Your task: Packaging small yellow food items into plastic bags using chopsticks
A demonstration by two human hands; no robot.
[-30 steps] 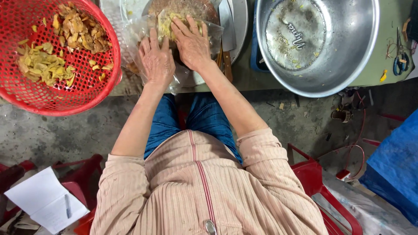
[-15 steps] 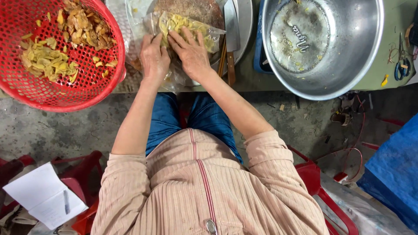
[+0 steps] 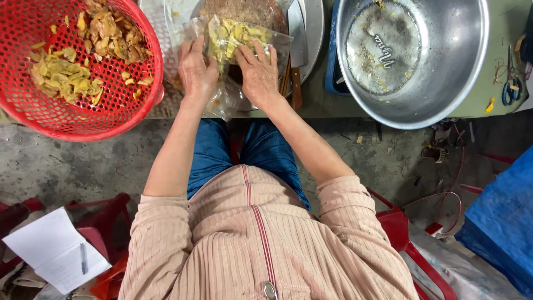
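A clear plastic bag [image 3: 239, 36] holding yellow sliced pieces lies at the table's near edge, partly over a round brown chopping board [image 3: 244, 10]. My left hand [image 3: 197, 69] grips the bag's left side, fingers curled on the plastic. My right hand [image 3: 258, 75] presses on and pinches its right side. The bag's lower end [image 3: 225, 103] hangs crumpled between my wrists. A red mesh basket [image 3: 33, 116] to the left holds yellow and brown slices.
A large steel bowl [image 3: 444, 83] with a few scraps sits to the right. A knife [image 3: 296, 55] lies beside the board on a metal tray [image 3: 317, 28]. Scissors [image 3: 508, 91] are at the far right. Below are a notebook with pen [image 3: 55, 250], a red stool [image 3: 405, 233] and a blue cover [image 3: 499, 222].
Both hands have drawn back toward the table's near edge with the bag, and more of its yellow contents shows above my fingers. The view has shifted slightly.
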